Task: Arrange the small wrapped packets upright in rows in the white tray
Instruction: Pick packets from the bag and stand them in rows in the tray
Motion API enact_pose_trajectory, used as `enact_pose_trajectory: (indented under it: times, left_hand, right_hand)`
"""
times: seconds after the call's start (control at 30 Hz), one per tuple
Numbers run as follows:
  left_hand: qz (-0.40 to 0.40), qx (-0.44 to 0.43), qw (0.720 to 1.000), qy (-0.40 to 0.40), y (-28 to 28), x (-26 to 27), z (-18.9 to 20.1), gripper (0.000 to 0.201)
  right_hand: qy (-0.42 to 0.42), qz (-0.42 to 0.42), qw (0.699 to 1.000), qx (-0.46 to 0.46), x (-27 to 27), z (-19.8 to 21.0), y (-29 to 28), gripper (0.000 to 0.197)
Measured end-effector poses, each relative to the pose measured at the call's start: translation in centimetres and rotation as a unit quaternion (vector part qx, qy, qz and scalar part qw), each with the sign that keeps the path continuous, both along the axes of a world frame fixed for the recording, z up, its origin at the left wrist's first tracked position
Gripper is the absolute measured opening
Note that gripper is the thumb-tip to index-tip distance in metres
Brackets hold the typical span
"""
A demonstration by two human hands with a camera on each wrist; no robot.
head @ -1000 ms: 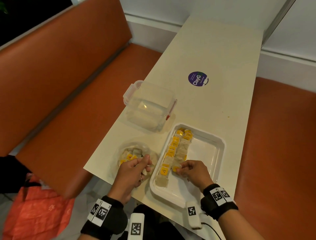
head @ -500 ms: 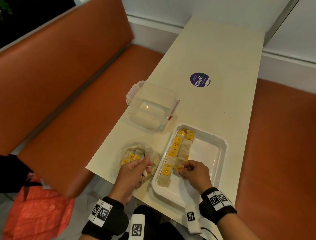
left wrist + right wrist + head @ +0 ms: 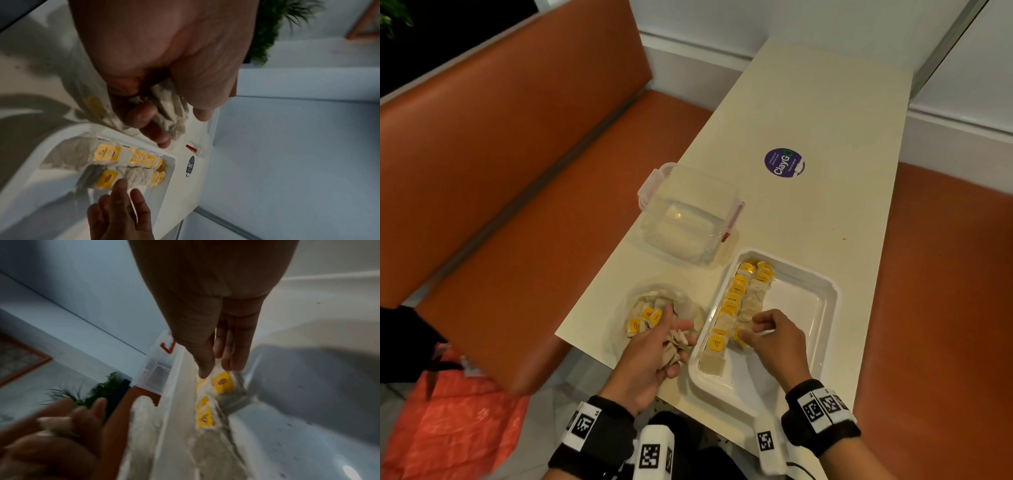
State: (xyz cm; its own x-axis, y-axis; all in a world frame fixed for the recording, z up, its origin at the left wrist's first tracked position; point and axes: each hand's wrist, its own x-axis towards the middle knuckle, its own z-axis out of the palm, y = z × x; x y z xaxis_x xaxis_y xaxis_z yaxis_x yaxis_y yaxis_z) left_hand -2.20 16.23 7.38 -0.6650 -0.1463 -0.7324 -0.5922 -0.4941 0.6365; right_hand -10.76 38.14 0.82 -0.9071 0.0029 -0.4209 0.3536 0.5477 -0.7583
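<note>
Glossy white rectangular tray (image 3: 822,329) w/ rounded corners sits on a smooth cream table (image 3: 825,120); two rows of crinkly beige packets (image 3: 743,298) w/ square yellow labels stand along its left side. Left hand (image 3: 654,349) curls round a bunch of loose packets beside a heap in clear wrap (image 3: 654,308). Right hand (image 3: 774,339), fingers bent, touches the near end of the 2nd row; can't tell if it pinches one.

Setting: eatery or café booth. Evidence: narrow cream table (image 3: 808,113) butted end-on against a white wall (image 3: 825,20); orange padded bench seats (image 3: 510,164) along both long edges; round purple "ClayGo" sticker (image 3: 784,162) on the tabletop; potted greenery (image 3: 275,30) behind.
</note>
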Motion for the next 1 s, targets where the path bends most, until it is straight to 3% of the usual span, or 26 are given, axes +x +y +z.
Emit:
enact_pose_trajectory:
  times: [0.1,0.2,0.3,0.4,0.5,0.67,0.73,0.87,1.0]
  left_hand:
    - [0.012,0.064,0.998,0.018,-0.1,-0.1,0.3,0.067]
    - [0.008,0.092,0.995,0.034,-0.2,-0.1,0.3,0.071]
    - [-0.014,0.085,0.995,0.047,-0.2,0.0,0.6,0.072]
    - [-0.047,0.078,0.994,0.060,-0.4,0.2,1.1,0.074]
    - [-0.072,0.075,0.993,0.064,-0.8,0.6,1.5,0.073]
    - [-0.065,0.051,0.993,0.084,-1.5,1.5,1.4,0.047]
    - [-0.051,0.041,0.993,0.101,-1.9,1.9,1.3,0.040]
    - [-0.008,0.029,0.993,0.118,-2.5,2.2,0.6,0.049]
    - [0.018,-0.021,0.994,0.107,-2.5,1.7,0.4,0.037]
  right_hand:
    - [0.012,0.090,0.994,-0.059,-0.2,4.1,-1.1,0.026]
    - [0.023,0.215,0.969,-0.116,0.2,8.1,-2.5,0.036]
    - [0.090,0.304,0.944,-0.088,0.7,9.4,-3.9,0.048]
    - [0.134,0.363,0.922,-0.036,0.4,9.2,-4.9,0.041]
    - [0.131,0.373,0.918,-0.029,0.2,9.0,-5.5,0.019]
    - [0.084,0.337,0.935,-0.068,-0.3,9.4,-5.8,0.010]
    - [0.063,0.322,0.940,-0.097,-0.5,9.5,-5.6,0.010]
    - [0.006,0.276,0.946,-0.169,-0.5,9.8,-5.6,0.014]
    - [-0.053,0.229,0.944,-0.233,-0.1,9.9,-5.5,0.022]
